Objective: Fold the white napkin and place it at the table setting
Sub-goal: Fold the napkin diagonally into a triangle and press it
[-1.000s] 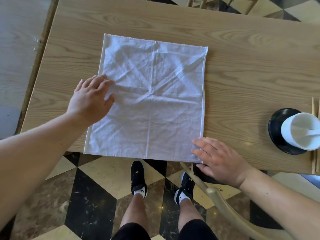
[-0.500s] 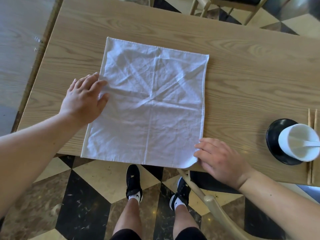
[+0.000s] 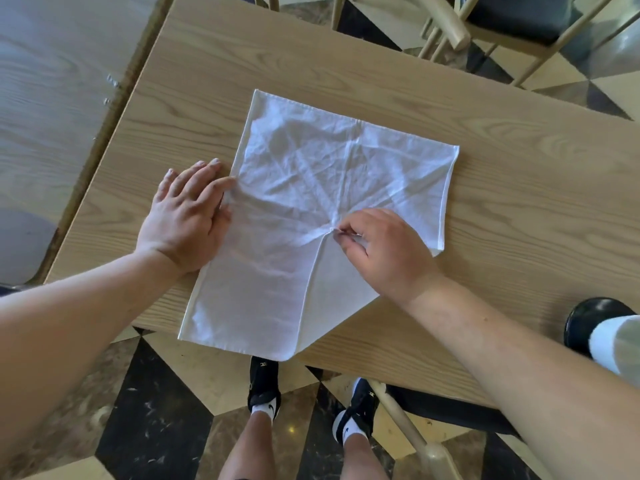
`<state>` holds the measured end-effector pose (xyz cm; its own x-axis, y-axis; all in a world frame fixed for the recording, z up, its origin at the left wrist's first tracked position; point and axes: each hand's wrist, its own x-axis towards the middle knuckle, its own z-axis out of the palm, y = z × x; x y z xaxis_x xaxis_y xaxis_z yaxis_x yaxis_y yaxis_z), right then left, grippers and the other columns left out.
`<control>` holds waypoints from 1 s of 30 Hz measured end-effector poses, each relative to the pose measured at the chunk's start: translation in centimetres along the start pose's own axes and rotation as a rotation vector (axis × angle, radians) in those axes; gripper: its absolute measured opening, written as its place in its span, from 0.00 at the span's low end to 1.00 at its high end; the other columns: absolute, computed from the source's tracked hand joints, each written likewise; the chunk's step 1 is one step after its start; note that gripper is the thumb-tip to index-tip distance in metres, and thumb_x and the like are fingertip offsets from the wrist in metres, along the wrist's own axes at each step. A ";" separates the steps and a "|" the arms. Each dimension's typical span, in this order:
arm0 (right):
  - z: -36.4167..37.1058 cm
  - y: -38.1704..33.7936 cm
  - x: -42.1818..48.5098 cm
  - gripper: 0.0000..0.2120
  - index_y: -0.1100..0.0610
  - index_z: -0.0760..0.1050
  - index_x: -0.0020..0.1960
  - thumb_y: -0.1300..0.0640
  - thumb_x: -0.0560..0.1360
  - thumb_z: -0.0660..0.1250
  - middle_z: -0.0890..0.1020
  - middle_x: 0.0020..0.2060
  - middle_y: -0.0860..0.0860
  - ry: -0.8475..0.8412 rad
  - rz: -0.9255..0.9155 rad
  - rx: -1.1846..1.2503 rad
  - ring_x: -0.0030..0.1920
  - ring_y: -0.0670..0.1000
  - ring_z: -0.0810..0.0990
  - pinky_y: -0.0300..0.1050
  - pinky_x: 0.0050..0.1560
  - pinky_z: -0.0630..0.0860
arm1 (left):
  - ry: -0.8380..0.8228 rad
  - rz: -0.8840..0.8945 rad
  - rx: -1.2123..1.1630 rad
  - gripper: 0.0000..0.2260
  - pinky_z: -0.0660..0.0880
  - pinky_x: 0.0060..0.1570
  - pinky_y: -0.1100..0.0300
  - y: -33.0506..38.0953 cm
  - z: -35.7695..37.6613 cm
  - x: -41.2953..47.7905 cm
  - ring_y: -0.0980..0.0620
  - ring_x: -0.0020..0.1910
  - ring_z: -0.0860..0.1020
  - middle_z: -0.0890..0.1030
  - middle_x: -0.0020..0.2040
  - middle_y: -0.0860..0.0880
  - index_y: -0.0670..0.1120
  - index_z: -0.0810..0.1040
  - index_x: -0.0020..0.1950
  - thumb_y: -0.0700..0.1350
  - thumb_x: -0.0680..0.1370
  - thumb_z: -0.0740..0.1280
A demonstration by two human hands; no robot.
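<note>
A white cloth napkin (image 3: 311,174) lies spread on the wooden table (image 3: 519,209), its near edge hanging over the table's front edge. Its near right corner is folded in, with the tip at the napkin's middle. My right hand (image 3: 384,251) pinches that corner tip between thumb and fingers and holds it at the centre. My left hand (image 3: 188,216) lies flat with fingers apart, pressing on the napkin's left edge.
A black saucer (image 3: 585,320) with a white cup (image 3: 616,341) on it sits at the table's right edge. A wooden chair (image 3: 505,26) stands beyond the far side. Another chair's rail (image 3: 405,420) is under the table near my feet. A second table (image 3: 52,98) is at left.
My right hand took the near right corner and carried it up and left to the napkin's centre, making a diagonal fold. The left hand stayed on the left edge. The view shifted right.
</note>
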<state>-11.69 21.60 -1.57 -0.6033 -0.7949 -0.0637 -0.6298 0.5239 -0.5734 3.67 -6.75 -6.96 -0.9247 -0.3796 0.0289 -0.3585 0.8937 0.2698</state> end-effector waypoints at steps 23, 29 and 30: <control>2.0 -2.4 23.8 0.08 0.53 0.80 0.48 0.51 0.81 0.66 0.77 0.34 0.43 -0.049 0.162 0.065 0.43 0.54 0.79 0.46 0.42 0.72 | -0.011 -0.020 -0.030 0.21 0.57 0.81 0.39 -1.4 0.7 0.6 0.45 0.82 0.66 0.70 0.81 0.48 0.52 0.76 0.76 0.55 0.86 0.56; 2.2 -1.8 26.8 0.06 0.51 0.79 0.47 0.50 0.81 0.66 0.77 0.35 0.43 -0.103 0.170 0.055 0.42 0.51 0.77 0.44 0.41 0.68 | -0.003 -0.012 -0.109 0.27 0.56 0.82 0.38 -2.0 0.8 0.4 0.50 0.84 0.62 0.68 0.82 0.51 0.48 0.67 0.83 0.56 0.85 0.54; 2.2 -1.8 27.2 0.06 0.50 0.79 0.47 0.50 0.80 0.66 0.78 0.36 0.43 -0.117 0.167 0.048 0.42 0.51 0.78 0.45 0.41 0.69 | -0.009 -0.014 -0.116 0.27 0.56 0.82 0.38 -2.0 0.8 0.4 0.50 0.84 0.61 0.67 0.83 0.51 0.48 0.67 0.83 0.56 0.84 0.55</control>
<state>-25.83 -1.66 -4.08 -0.6350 -0.7296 -0.2539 -0.5000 0.6387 -0.5849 3.91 -8.48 -8.24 -0.9212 -0.3888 0.0159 -0.3542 0.8546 0.3798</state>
